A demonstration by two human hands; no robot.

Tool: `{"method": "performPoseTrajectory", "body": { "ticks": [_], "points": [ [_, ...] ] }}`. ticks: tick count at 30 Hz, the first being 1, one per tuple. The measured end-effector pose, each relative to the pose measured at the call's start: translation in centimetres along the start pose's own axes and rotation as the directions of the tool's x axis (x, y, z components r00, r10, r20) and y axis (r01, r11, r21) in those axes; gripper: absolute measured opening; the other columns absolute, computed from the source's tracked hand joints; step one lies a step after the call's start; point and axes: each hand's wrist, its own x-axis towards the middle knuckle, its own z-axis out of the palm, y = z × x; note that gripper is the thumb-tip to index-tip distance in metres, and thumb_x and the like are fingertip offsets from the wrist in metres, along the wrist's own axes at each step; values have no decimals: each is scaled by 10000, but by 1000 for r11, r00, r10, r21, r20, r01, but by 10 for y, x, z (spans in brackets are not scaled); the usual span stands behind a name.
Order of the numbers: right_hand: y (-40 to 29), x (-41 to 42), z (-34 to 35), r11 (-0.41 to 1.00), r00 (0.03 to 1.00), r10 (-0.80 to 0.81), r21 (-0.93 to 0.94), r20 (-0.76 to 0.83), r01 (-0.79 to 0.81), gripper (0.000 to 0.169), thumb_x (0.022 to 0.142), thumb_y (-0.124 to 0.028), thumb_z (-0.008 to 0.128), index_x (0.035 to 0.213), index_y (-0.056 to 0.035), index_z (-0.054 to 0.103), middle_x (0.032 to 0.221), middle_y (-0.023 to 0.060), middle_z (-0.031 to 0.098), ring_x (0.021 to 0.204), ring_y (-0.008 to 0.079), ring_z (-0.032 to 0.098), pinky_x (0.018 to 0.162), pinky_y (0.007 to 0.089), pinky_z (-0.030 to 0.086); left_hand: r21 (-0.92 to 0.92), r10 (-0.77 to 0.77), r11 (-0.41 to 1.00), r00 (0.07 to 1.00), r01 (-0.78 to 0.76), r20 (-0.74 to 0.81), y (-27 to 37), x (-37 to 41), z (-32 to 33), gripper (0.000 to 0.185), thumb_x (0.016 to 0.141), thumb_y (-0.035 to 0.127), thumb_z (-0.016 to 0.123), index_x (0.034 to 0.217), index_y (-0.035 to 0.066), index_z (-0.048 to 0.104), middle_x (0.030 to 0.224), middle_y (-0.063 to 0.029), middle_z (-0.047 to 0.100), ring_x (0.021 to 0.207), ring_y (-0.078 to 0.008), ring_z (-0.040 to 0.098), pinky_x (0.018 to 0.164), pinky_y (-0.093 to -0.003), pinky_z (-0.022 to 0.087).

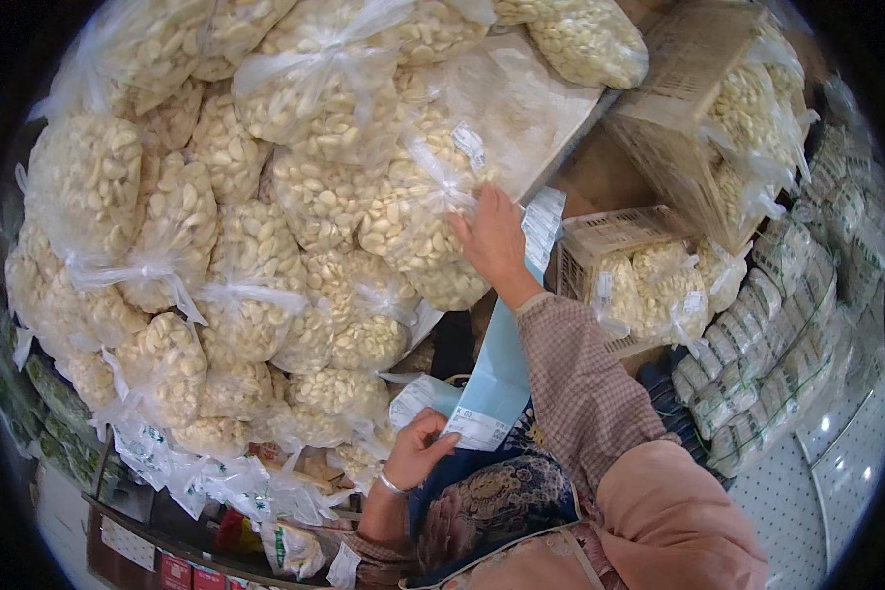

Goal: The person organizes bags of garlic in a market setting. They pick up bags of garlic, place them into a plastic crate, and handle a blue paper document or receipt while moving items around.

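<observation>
My right hand (490, 236) rests with spread fingers on a tied clear plastic bag of peeled garlic cloves (413, 228), close to its knot. A printed white label (468, 145) lies on that bag. My left hand (417, 450), with a bracelet at the wrist, pinches a long light-blue strip of label backing paper (494, 369) between thumb and fingers. Printed labels sit at the strip's lower end, and its upper end passes beneath my right forearm. A curled part of the strip (420, 398) shows beside my left hand.
Many more tied garlic bags (81, 192) are piled at the left and top. A plastic crate (627, 228) and a larger tilted crate (678, 110) hold bagged garlic at the right. Wrapped packs (767, 332) are stacked farther right. Loose plastic bags (206, 472) hang at the lower left.
</observation>
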Motion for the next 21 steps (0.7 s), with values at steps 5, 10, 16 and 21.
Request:
{"method": "performPoseTrajectory", "body": {
  "ticks": [5, 10, 16, 21],
  "points": [
    [-10, -19, -40, 961, 986, 83, 250, 148, -118, 347, 813, -323, 429, 659, -16, 477, 630, 108, 500, 619, 247, 493, 567, 344, 388, 277, 273, 931, 957, -238, -96, 11, -29, -19, 52, 786, 54, 520, 784, 4, 531, 788, -33, 491, 663, -108, 482, 600, -228, 437],
    [19, -117, -124, 790, 945, 143, 540, 296, -289, 253, 818, -235, 421, 679, -34, 486, 631, 154, 465, 597, 307, 476, 533, 371, 355, -118, 63, 983, 860, -141, -507, 51, -66, -27, 89, 830, 114, 454, 865, 43, 494, 721, -34, 549, 568, -103, 514, 484, -229, 424],
    [89, -269, -243, 869, 908, 186, 368, 374, -330, 250, 837, -237, 411, 756, -22, 509, 665, 126, 462, 622, 282, 467, 565, 363, 370, -15, 126, 988, 870, -151, -476, 73, -51, 4, 72, 836, 119, 446, 789, 67, 462, 699, -37, 561, 512, -84, 513, 429, -201, 419],
    [173, -327, -269, 798, 835, 431, 287, 343, -530, 276, 825, -238, 446, 683, -14, 522, 628, 106, 489, 564, 224, 488, 529, 306, 389, 111, 142, 987, 940, -112, -309, 87, -15, 71, 85, 821, 120, 474, 806, 36, 479, 709, -51, 563, 549, -102, 527, 471, -228, 441]
  ]
}}
